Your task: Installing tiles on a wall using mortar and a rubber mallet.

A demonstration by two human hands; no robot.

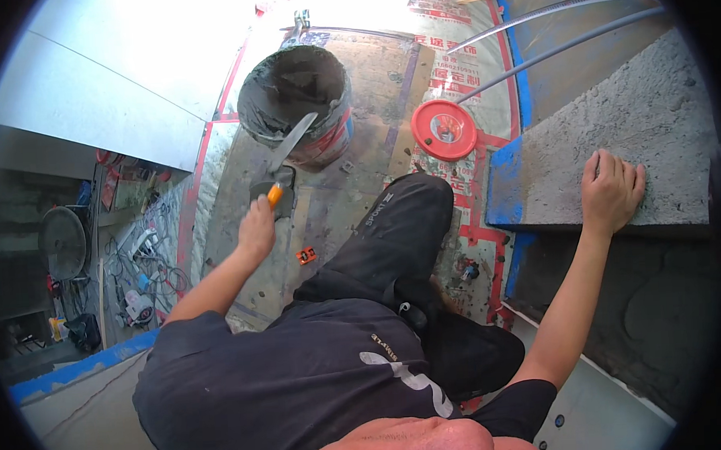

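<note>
Evidently, the bucket [343, 105] near the trowel [292, 143] carries a red label [337, 138].

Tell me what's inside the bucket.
Inside the bucket is a grey mix, also smeared up its sides. The trowel in the left hand covers part of the near rim; what lies beneath the mix's surface cannot be seen.

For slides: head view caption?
Left hand grips orange-handled metal blade near round grey-smeared bucket; right hand rests on rough grey slab.
</note>
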